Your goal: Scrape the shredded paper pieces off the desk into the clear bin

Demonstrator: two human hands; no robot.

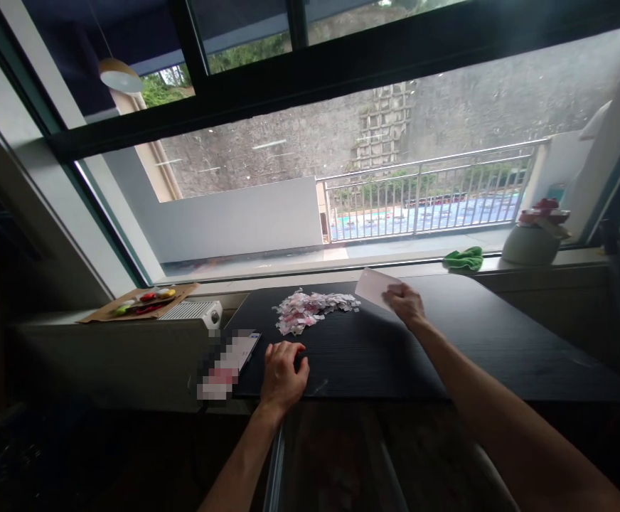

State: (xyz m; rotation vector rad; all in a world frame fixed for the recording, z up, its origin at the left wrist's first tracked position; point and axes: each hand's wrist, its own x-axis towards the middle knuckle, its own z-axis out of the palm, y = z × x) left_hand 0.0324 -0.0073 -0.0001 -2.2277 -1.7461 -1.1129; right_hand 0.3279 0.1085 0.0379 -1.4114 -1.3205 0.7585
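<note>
My right hand (406, 302) grips the near corner of a pale, flat, stiff-looking card (375, 286), which is tilted above the far part of the black table (363, 363). Left of the card lies a heap of small torn paper scraps (302, 311), white with some pink. My left hand (284, 370) rests by the table's front edge, just in front of the heap. Its fingers are loosely bent, the thumb stands apart, and nothing shows in it. To its left is a partly pixelated phone-like flat thing (235, 359) at the table's left edge.
A green cloth (463, 259) and a grey-white container with a red top (534, 235) stand on the window sill at the right. At the left are a white slotted box (195, 311) and a brown board (102, 311) bearing colourful items. A large window closes off the back.
</note>
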